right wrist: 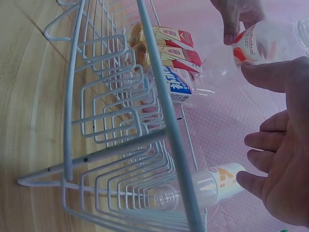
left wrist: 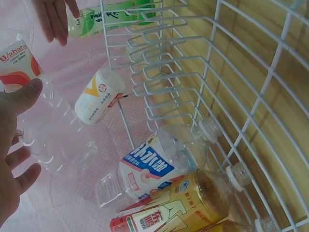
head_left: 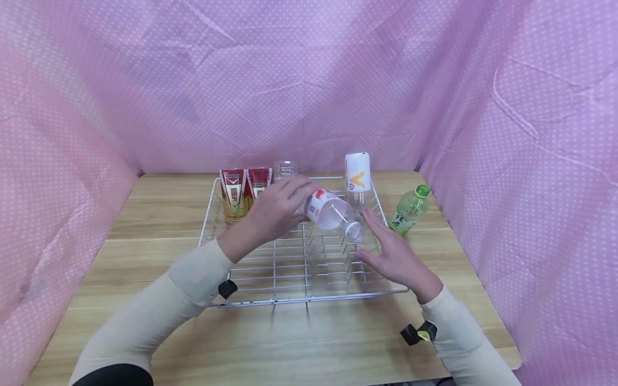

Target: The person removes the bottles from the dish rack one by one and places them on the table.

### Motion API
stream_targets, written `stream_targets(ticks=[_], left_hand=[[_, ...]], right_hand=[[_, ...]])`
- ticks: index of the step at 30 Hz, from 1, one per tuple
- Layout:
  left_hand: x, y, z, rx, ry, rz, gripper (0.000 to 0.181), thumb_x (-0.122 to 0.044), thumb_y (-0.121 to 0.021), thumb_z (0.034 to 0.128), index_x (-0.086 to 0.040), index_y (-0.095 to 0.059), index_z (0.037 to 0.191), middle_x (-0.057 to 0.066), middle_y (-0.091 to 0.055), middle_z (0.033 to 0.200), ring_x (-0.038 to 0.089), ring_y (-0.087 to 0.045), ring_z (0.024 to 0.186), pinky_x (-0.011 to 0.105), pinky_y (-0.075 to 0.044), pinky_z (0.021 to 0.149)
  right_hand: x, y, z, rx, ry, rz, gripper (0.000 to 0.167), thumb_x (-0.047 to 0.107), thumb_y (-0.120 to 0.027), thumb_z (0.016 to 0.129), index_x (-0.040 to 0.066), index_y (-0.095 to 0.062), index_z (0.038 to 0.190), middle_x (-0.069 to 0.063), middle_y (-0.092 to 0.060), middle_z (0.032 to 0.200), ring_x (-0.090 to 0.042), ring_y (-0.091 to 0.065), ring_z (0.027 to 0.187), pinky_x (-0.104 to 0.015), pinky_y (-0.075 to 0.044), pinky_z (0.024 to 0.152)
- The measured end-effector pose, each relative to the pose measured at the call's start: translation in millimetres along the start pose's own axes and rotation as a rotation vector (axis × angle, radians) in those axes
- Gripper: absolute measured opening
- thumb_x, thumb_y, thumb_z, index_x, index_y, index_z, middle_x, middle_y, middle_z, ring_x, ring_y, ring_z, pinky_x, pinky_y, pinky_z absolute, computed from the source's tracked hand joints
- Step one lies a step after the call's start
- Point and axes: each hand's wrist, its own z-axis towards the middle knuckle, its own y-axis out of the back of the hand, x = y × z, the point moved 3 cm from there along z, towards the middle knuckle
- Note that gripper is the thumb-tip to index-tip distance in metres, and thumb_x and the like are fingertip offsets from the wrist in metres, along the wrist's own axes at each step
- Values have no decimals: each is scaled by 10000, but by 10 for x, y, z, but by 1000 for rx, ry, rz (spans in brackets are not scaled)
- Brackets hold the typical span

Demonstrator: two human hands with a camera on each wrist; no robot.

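Note:
My left hand (head_left: 275, 212) grips a clear, uncapped plastic bottle (head_left: 330, 212) around its white-and-red label. The bottle hangs tilted over the white wire rack (head_left: 309, 298), its mouth pointing down and to the right. Beside that mouth is my right hand (head_left: 393, 254), fingers extended and holding nothing. Whether it touches the bottle is hard to tell. Just beyond the right fingertips, a clear bottle with a white label and orange V (head_left: 358, 172) stands upside down in the rack.
Two red-and-yellow bottles (head_left: 234, 195) stand inverted at the rack's back left, next to a blue-and-white-labelled bottle (left wrist: 152, 164). A green-capped tea bottle (head_left: 409, 210) stands on the wooden table (head_left: 159, 230), right of the rack. Pink dotted cloth (head_left: 309, 80) surrounds the table's back and sides.

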Motion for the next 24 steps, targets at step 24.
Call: stream_targets(ticks=[24], left_hand=[[-164,5,-132,51,36,-40,753,-360,-914,738,-17,-618,1339,136,-650,1301,298,-643,1155,417,-517,1000]], right_hand=[[138,-35,86,-13,34,29,1006,242,-831,849,131,-195,1620,-96,-193,1656,-324,-208,1508,-547,-229,1189]])
